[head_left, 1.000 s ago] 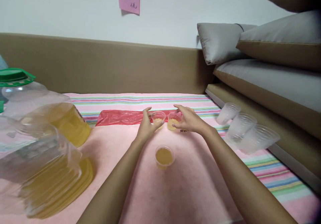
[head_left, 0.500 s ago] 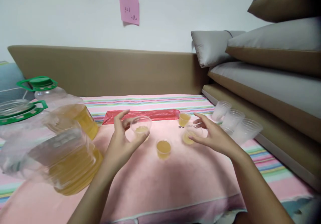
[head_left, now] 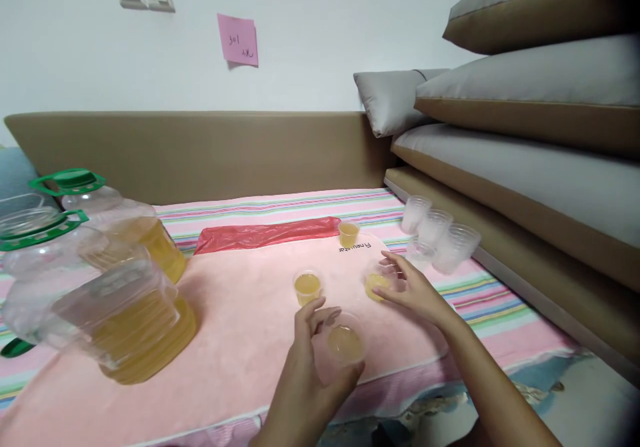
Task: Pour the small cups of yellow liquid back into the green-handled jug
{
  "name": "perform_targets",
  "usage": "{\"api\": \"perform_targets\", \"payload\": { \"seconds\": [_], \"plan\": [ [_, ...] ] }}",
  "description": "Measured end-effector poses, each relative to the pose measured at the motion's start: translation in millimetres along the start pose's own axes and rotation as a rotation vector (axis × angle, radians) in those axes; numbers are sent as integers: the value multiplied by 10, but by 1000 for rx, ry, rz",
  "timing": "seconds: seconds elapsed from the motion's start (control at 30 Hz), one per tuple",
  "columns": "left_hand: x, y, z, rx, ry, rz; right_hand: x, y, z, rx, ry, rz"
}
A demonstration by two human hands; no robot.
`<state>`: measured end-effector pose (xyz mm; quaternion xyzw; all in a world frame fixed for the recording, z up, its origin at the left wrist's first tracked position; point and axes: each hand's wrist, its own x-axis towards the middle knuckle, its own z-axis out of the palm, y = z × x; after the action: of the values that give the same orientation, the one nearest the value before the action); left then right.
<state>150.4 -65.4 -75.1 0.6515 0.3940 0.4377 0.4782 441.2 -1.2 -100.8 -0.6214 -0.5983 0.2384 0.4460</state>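
My left hand (head_left: 320, 360) is closed around a clear plastic cup (head_left: 346, 341) of yellowish liquid near the front edge of the pink cloth (head_left: 240, 327). Thumb and fingers sit on opposite sides of this cup, which is upright or slightly tilted. My right hand (head_left: 407, 283) grips another clear cup (head_left: 374, 287) with yellow liquid, low over or on the cloth; I cannot tell which. Just beyond my left fingertips stands a filled cup (head_left: 307, 288). Farther back another filled cup (head_left: 349, 234) is beside the printed lettering.
Two large clear jugs, a near one (head_left: 145, 340) and a far one (head_left: 155, 240), lean at the left with yellow liquid. A red plastic bag (head_left: 265, 235) lies behind the cups. Stacks of clear cups (head_left: 455, 250) lie at the right, beside piled cushions (head_left: 525, 160).
My left hand has carried its cup rightward and closer to me, past the middle cup. My right hand's cup has shifted slightly right and nearer on the cloth. The view has also shifted.
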Motion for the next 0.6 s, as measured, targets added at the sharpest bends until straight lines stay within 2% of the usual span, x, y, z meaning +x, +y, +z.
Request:
{"api": "perform_targets", "payload": {
  "seconds": [0.17, 0.3, 0.43, 0.6],
  "plan": [
    [245, -102, 324, -80, 13, 25, 26, 164, 153, 288, 27, 74],
    [464, -264, 537, -127, 50, 48, 62, 203, 193, 385, 95, 87],
    [631, -428, 663, -122, 74, 64, 62, 132, 48, 431, 163, 62],
    [746, -463, 749, -95, 41, 47, -50, 5, -180, 389, 120, -8]
  ]
}}
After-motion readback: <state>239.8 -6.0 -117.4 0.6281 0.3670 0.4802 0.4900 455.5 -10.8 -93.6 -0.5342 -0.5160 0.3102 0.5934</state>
